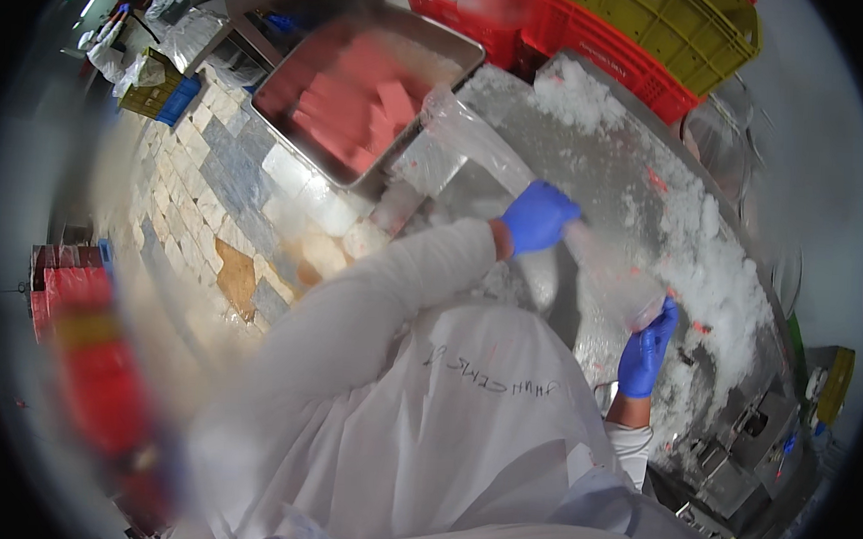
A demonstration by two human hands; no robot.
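Observation:
My left hand (pixel 540 218), in a blue glove, is closed around a gathered part of a clear plastic bag (pixel 480 142). One end of the bag trails toward a metal tray (pixel 357 178). Between my hands stretches a blurred, cloudy length of the same clear plastic, and I cannot make out what is inside. Its other end is pinched by my right hand (pixel 648 346), also gloved in blue, low over the steel table (pixel 525 115). Reddish-pink blocks (pixel 347 107) lie in the tray, beyond my left hand.
Crushed ice (pixel 702 252) with pink scraps covers the table's right side. Red crates (pixel 605 51) and a yellow crate (pixel 692 30) stand at the back. Metal fittings (pixel 742 437) are at lower right. Stone-patterned floor (pixel 204 182) shows at left, near blurred red crates (pixel 109 381).

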